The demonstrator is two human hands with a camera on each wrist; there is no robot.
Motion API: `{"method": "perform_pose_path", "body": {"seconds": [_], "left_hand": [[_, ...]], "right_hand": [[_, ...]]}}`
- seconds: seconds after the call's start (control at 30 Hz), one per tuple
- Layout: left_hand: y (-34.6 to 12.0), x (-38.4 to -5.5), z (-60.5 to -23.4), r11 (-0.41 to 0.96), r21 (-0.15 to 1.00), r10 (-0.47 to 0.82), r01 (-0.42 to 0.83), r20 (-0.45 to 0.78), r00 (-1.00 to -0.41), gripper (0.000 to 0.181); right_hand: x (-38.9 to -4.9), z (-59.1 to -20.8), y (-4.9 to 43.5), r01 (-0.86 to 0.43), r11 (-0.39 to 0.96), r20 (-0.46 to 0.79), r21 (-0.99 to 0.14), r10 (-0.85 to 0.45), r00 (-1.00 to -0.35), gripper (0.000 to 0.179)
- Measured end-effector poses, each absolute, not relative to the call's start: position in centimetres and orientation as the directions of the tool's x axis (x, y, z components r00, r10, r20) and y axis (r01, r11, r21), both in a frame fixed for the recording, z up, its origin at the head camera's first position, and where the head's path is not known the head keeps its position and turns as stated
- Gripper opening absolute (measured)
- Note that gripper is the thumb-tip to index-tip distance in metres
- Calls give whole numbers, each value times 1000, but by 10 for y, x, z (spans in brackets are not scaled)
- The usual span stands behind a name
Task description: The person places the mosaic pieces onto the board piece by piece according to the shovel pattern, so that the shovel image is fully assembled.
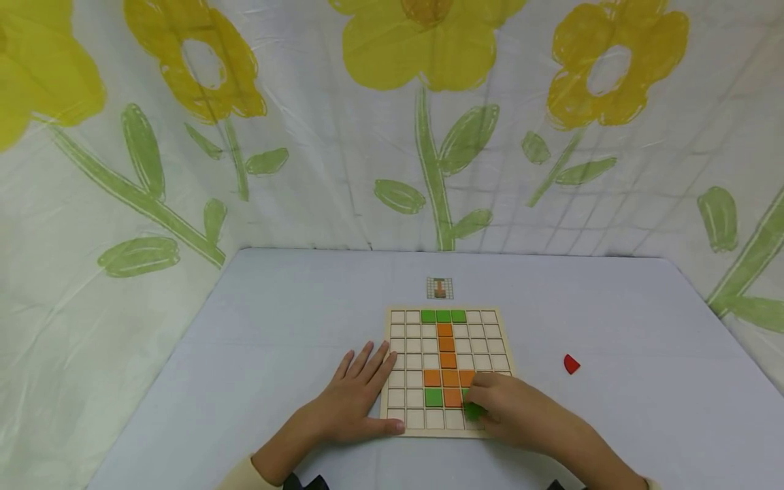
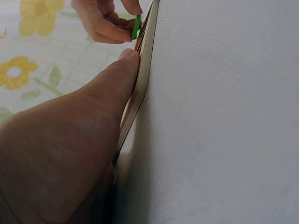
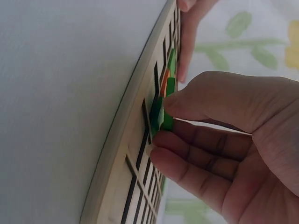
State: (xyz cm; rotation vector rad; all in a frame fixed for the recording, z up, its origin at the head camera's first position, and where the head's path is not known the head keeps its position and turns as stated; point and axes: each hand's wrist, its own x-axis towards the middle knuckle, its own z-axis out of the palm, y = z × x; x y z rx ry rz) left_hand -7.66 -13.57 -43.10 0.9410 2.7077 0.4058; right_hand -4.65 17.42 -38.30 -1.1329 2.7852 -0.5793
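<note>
A square wooden grid board (image 1: 415, 418) lies on the white table, set with green tiles (image 1: 433, 397) and orange tiles (image 1: 448, 361). My left hand (image 1: 352, 401) rests at the board's left side with fingers spread and straight; its thumb (image 2: 125, 70) lies on the near corner. Over the lower right cells, my right hand (image 1: 514, 408) pinches a green square tile (image 1: 474, 412) between thumb and fingers. In the left wrist view that green tile (image 2: 136, 27) stands on edge. More green shows beneath the right hand, partly hidden by its fingers.
A small picture card (image 1: 439, 288) showing a grid pattern lies behind the board. To the right of the board is a red wedge-shaped piece (image 1: 572, 364). A white curtain (image 1: 306, 190) painted with yellow flowers hangs behind the table.
</note>
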Motion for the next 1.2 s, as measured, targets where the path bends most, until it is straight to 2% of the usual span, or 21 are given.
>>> {"method": "perform_pose_path", "body": {"seconds": [0.2, 0.5, 0.77, 1.2], "left_hand": [[-135, -76, -428, 752, 346, 634, 562, -142, -760, 108], [-135, -74, -428, 751, 342, 635, 565, -138, -760, 108], [-136, -74, -425, 754, 349, 631, 557, -149, -761, 108], [-136, -74, -426, 752, 349, 633, 559, -146, -760, 108]], "right_hand": [[-45, -385, 162, -708, 631, 116, -317, -715, -689, 24], [-43, -387, 146, -709, 647, 55, -281, -727, -685, 15], [-41, -389, 137, -734, 637, 89, -234, -738, -669, 13], [-37, -386, 139, -732, 632, 107, -255, -734, -671, 10]]}}
